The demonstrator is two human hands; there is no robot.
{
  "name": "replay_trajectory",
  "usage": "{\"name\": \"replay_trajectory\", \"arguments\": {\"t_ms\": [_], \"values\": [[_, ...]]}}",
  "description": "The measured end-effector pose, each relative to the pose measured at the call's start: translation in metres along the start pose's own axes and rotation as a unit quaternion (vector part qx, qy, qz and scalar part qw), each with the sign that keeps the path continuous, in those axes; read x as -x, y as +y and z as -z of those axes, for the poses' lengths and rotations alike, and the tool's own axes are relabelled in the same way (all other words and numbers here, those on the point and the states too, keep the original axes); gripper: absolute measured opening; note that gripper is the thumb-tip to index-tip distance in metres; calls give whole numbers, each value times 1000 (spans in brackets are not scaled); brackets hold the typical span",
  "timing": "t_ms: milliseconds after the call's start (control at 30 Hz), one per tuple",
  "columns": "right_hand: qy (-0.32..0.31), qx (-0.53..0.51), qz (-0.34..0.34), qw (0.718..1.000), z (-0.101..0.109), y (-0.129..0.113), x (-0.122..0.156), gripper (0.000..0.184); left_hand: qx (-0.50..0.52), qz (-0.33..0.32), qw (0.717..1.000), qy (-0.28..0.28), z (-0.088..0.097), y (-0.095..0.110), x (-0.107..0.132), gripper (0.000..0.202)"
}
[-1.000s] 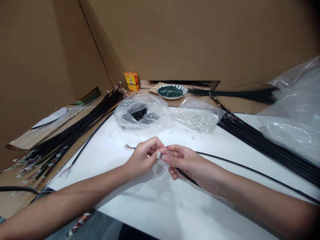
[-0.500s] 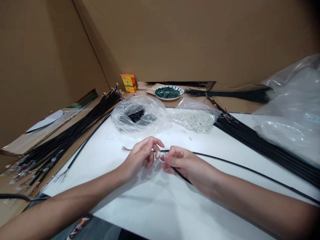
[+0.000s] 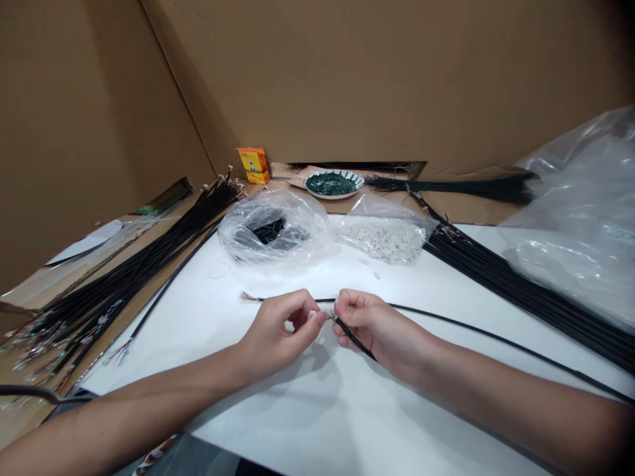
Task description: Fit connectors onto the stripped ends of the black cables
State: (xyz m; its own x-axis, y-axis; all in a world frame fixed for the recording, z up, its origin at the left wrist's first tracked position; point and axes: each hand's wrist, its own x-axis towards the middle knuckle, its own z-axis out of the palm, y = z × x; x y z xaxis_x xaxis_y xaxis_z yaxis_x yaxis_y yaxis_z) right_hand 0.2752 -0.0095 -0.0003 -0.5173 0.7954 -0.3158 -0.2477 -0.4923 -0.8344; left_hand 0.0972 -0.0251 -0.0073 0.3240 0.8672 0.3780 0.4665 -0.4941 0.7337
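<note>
Working small connector [image 3: 329, 316] above white worktop [image 3: 397, 403]: my left hand [image 3: 278, 330] pinches it, right hand [image 3: 364, 324] grips black cable [image 3: 358, 342] beside it; next calls for steady, aligned pinch.

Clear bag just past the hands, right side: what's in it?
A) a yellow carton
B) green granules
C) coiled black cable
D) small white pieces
D: the clear plastic bag beyond the right hand is filled with small white pieces.
</note>
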Motion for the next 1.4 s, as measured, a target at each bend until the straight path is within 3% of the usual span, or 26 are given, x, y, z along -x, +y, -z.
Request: {"name": "replay_trajectory", "arguments": {"t_ms": [267, 467, 567, 733, 1033, 1400], "values": [[13, 56, 37, 998, -2, 3, -3, 26, -2, 8, 998, -54, 2, -1, 1, 29], [-14, 103, 65, 992, 2, 5, -7, 39, 55, 64, 993, -85, 10, 1, -1, 31], [-18, 104, 64, 992, 3, 7, -10, 47, 117, 111, 979, -124, 14, 3, -5, 32], [-29, 118, 54, 991, 3, 9, -11, 50, 245, 209, 931, -171, 18, 3, -11, 34], [-7, 161, 98, 982, 9, 17, -12, 47, 277, 241, 906, -212, 22, -8, -19, 37], [44, 188, 113, 975, 4, 12, -13, 30, 296, 217, 916, -165, 9, -10, -7, 36]]}}
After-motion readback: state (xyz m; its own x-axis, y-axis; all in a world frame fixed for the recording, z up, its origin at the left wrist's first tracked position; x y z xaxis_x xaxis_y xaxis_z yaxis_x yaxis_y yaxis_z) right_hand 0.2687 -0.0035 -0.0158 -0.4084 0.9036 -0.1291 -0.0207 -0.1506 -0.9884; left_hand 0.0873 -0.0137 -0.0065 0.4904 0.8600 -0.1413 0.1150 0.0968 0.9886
